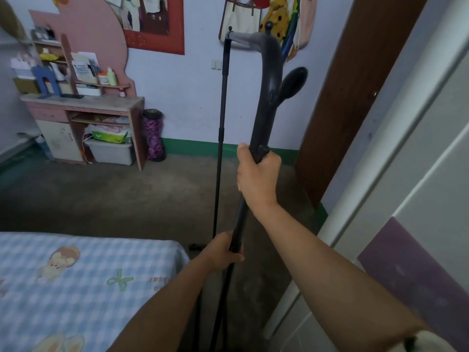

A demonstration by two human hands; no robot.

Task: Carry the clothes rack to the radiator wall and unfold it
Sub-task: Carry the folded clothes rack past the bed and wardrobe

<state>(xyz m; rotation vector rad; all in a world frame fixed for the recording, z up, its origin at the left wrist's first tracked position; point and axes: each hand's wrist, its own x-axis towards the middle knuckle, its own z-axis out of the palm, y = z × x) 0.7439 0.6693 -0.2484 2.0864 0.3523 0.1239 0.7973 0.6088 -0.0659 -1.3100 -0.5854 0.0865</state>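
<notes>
My left hand [225, 250] grips the folded clothes rack [264, 102] low on its near pole, my right hand [257, 177] clamps higher up — it stands upright between the bed [83, 283] and the door [350, 97], desk [83, 102] beyond.

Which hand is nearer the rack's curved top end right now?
Right. The right hand grips the clothes rack pole just below the curved top end; the left hand grips the same pole farther down, near the bed corner.
</notes>
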